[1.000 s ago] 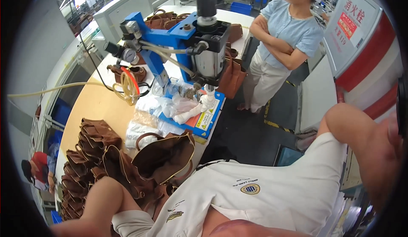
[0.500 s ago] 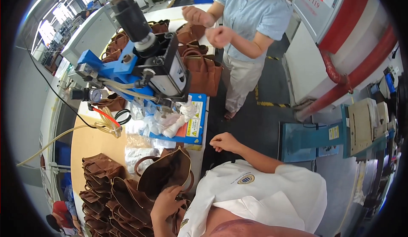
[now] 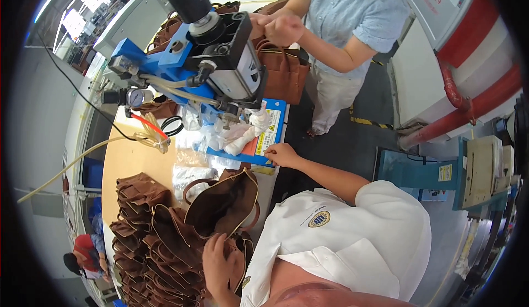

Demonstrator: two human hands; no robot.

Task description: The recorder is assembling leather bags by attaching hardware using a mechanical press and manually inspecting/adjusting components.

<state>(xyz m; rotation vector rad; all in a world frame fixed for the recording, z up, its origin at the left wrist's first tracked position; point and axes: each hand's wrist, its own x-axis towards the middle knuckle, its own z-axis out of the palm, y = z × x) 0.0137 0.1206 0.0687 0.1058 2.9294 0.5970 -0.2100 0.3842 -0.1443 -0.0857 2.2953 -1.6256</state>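
Observation:
My left hand is beside the near rim of a brown handbag, its fingers stretched and touching or just overlapping the rim. The bag gapes, showing a dark lining and a zip along its edge. My right hand is at the near right corner of a blue base plate, thumb and fingers pinched together; what they hold, if anything, is too small to make out. Over the plate stands a blue and black press machine. White plastic wrapping is bunched below it.
Several brown bags are piled at the near left, and another bag stands beyond the machine. A co-worker in light blue stands across. A pressure gauge and a coiled hose hang at the machine's left.
My right hand has come up to the blue plate's corner. My left hand's fingers have straightened at the bag. The co-worker's hands have moved closer together. The whole view has shifted.

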